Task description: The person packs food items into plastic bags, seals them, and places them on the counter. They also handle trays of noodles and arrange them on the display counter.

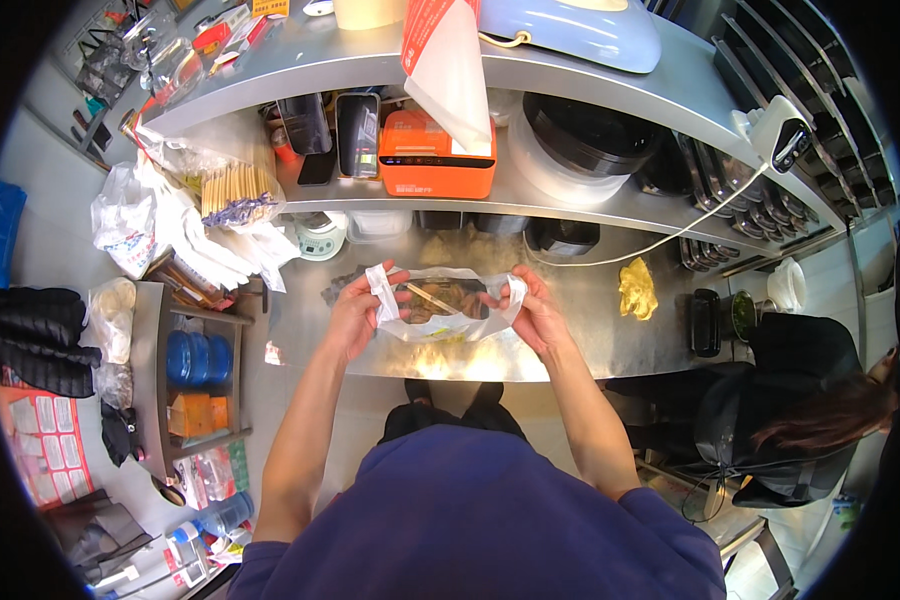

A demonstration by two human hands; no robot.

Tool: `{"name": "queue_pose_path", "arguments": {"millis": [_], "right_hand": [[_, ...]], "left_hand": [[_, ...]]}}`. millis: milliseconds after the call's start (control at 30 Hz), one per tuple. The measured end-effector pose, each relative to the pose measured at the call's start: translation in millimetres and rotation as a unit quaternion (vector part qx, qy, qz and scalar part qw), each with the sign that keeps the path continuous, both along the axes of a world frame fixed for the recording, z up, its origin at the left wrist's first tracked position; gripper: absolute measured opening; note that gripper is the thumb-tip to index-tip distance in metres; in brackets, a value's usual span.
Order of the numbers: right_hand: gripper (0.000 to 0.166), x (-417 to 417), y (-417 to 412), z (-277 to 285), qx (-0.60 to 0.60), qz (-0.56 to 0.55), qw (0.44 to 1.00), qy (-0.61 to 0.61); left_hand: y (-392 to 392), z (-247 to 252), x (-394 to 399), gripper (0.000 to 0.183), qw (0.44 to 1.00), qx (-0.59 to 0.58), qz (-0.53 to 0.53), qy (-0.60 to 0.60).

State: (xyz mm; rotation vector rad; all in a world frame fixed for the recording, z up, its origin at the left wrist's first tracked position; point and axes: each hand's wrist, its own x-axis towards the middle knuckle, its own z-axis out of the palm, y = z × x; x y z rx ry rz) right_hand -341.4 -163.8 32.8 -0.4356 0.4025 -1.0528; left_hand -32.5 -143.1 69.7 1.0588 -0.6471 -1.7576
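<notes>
A thin translucent plastic bag [487, 326] stands on the steel counter [607, 345] before me, its mouth spread wide. My left hand [358, 307] grips one handle loop of the bag, and my right hand [534, 311] grips the other. Inside lies a food container [457, 289] with a dark rim and brownish food in it. Wrapped chopsticks [431, 298] rest slantwise on top of the container. Something yellow-green shows faintly through the bag's near side; I cannot tell what it is.
Right of the bag lies a crumpled yellow cloth [637, 289]. A white cable [645, 251] droops from the shelf onto the counter. Overhead, the shelf holds an orange printer [439, 161] and bundled chopsticks [236, 191]. A person in black [765, 412] is at the right.
</notes>
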Motion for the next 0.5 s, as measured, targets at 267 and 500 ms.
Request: {"name": "queue_pose_path", "arguments": {"millis": [267, 500], "right_hand": [[0.033, 14, -18, -17, 0.016, 0.087, 0.977, 0.195], [0.051, 78, -15, -5, -0.153, 0.077, 0.874, 0.456]], "left_hand": [[-2, -18, 5, 0.054, 0.993, -0.005, -0.028, -0.111], [-7, -5, -23, 0.066, 0.979, -0.050, -0.152, -0.128]]}}
